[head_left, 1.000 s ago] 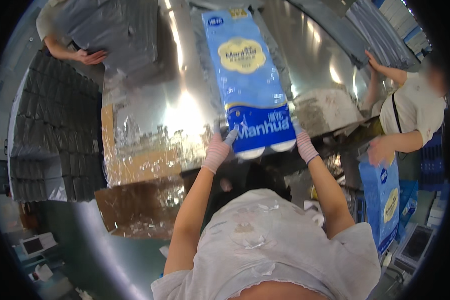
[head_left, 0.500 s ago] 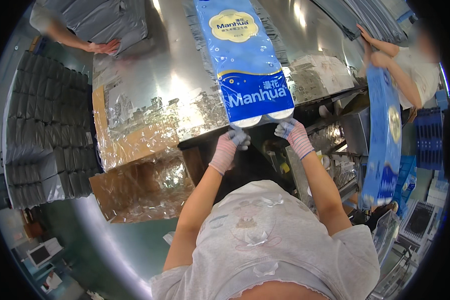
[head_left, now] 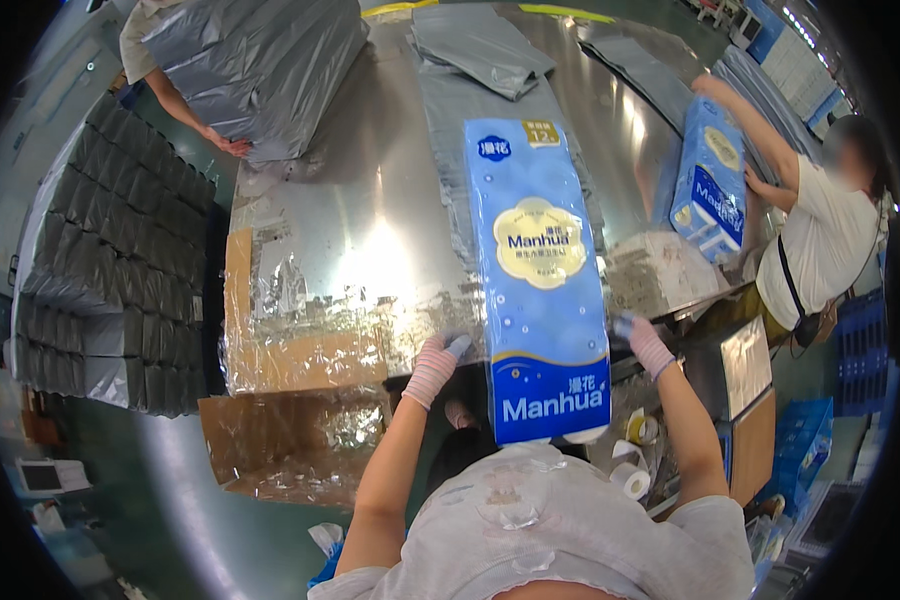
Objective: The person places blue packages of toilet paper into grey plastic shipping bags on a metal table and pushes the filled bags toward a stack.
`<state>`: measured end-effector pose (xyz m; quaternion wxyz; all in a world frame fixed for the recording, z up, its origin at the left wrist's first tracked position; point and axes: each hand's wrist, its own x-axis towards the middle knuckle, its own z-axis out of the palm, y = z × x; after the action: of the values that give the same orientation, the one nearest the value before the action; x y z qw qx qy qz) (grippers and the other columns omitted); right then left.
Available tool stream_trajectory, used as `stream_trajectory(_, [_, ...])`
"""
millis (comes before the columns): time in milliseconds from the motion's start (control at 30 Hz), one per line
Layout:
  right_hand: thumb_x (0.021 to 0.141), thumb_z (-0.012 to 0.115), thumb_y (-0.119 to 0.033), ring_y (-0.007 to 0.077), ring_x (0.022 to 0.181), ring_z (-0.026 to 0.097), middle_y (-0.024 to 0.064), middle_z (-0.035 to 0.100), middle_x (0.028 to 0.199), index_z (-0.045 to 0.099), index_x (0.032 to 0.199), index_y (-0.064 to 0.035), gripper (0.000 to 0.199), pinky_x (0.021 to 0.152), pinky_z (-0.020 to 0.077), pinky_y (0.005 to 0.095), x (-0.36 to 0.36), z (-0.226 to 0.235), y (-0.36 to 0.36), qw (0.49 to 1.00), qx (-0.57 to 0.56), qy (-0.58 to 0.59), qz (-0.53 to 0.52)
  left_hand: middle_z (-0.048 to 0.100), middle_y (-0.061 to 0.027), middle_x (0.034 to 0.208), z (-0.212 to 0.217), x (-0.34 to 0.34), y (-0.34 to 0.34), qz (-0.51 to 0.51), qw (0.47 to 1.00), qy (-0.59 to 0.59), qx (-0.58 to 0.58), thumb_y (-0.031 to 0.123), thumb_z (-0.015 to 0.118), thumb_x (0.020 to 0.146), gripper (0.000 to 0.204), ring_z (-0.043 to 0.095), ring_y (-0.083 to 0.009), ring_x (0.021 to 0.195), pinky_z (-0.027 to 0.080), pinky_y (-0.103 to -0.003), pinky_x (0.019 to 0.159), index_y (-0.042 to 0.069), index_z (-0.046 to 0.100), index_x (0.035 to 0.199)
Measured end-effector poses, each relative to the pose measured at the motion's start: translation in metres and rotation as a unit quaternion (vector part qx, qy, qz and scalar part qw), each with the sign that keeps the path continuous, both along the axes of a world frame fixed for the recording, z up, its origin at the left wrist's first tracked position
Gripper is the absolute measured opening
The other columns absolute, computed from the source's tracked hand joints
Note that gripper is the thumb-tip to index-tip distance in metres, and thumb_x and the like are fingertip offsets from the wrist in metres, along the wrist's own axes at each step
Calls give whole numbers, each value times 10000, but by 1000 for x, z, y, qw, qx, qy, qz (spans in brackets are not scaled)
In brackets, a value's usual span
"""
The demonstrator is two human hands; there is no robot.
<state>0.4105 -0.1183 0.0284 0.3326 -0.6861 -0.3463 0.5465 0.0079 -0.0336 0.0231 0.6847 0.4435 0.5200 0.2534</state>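
A long blue plastic pack of toilet rolls [head_left: 540, 310] lies lengthwise before me, its near end over the table's front edge and close against my shirt. My left hand [head_left: 437, 367], in a pink-striped glove with grey fingertips, is just left of the pack. Its blurred fingers reach forward and look open. On the other side my right hand [head_left: 645, 342] is gloved alike, a small gap from the pack, fingers also stretched and blurred. Neither hand appears to hold anything. Under the pack's far part lie grey plastic bags [head_left: 445, 125].
The metal table [head_left: 340, 230] has taped cardboard at its front left, above an open cardboard box [head_left: 290, 445]. Grey wrapped bundles [head_left: 110, 260] are stacked left. At far left a person handles a grey bundle [head_left: 260, 70]; at right another holds a blue pack [head_left: 712, 180].
The blue pack has come toward me, over the table edge. My hands have left its near end and are now at its sides. The right co-worker's pack has moved onto the table.
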Motion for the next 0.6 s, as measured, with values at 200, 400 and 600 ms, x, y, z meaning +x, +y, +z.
stream_trajectory(200, [860, 576, -306, 160, 807, 561, 81, 621, 960, 529, 1164, -14, 425, 754, 451, 281, -65, -1, 141, 990, 59, -44, -118, 426, -221, 1284, 2, 57, 76, 11, 983, -29, 179, 230, 598, 840, 702, 442, -258, 1157, 377, -320, 948, -3, 214, 1378])
stream_trajectory(400, [803, 568, -277, 198, 733, 578, 119, 653, 821, 662, 875, -24, 279, 695, 457, 318, -29, 23, 233, 967, 82, -126, 205, 529, -182, 1166, 31, 67, 177, 113, 978, -7, 175, 203, 632, 810, 744, 537, -205, 1007, 446, -308, 863, -17, 198, 1372])
stream_trajectory(600, [764, 538, -192, 351, 816, 598, 160, 636, 872, 666, 838, -114, 167, 683, 480, 400, 5, 49, 429, 783, 201, -546, 222, 628, -103, 928, 15, 67, 237, 112, 977, 79, 163, 253, 618, 827, 465, 575, -168, 824, 464, -287, 765, -33, 486, 1170])
